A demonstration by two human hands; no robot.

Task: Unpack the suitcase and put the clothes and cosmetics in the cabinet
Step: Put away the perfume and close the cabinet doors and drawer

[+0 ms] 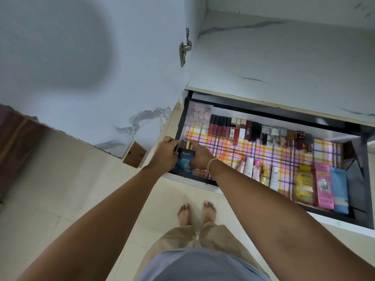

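Glossy marble-look cabinet shelf, checked cloth-like drawer liner, shiny metal hinge.

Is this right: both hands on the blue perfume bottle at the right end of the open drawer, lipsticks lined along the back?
Not quite. The head view shows the left hand and right hand on the blue perfume bottle at the left end of the open drawer, not the right. The lipsticks do line the back.

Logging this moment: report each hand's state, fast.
Left hand: closed on the blue perfume bottle.
Right hand: also closed on it.
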